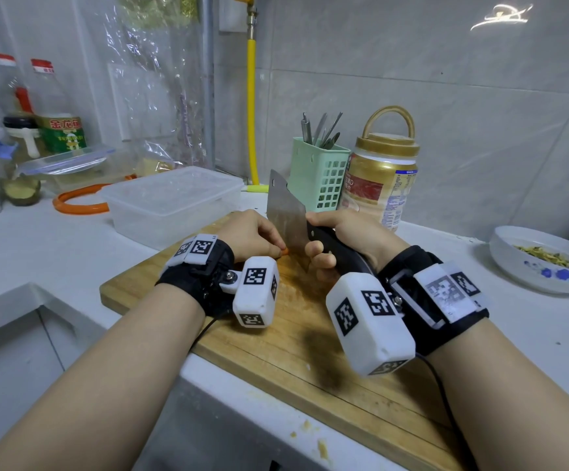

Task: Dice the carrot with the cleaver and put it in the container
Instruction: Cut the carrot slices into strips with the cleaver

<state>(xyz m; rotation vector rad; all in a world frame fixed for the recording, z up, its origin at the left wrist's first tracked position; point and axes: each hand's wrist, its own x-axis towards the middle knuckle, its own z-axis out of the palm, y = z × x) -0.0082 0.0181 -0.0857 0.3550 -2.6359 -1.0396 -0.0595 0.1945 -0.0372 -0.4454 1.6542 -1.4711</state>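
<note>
so your table (21, 253) carries a wooden cutting board (310, 351) at dead centre, and the clear plastic container (174, 202) sits at about 10 o'clock from it, lid off, just touching the board's far corner. looks empty from here.

your right hand (347, 243) is wrapped around the black handle of the cleaver (286, 215), blade upright with the edge down at the board. your left hand (249, 234) is curled down on the carrot (285, 251), fingers (269, 244) bunched over it so only a small orange end pokes out at 3 o'clock of the hand, right against the blade face.

what i'd worry about: that stub is tiny and your fingertips are basically beside the blade. if the piece rolls or the blade drifts left, you could nick a finger. keep knuckles forward, tips tucked. also, i can't tell how much carrot is left under the hand. the wrist trackers hanging low could bump the board too. dicing seems midway, nothing's in the container yet.
</note>
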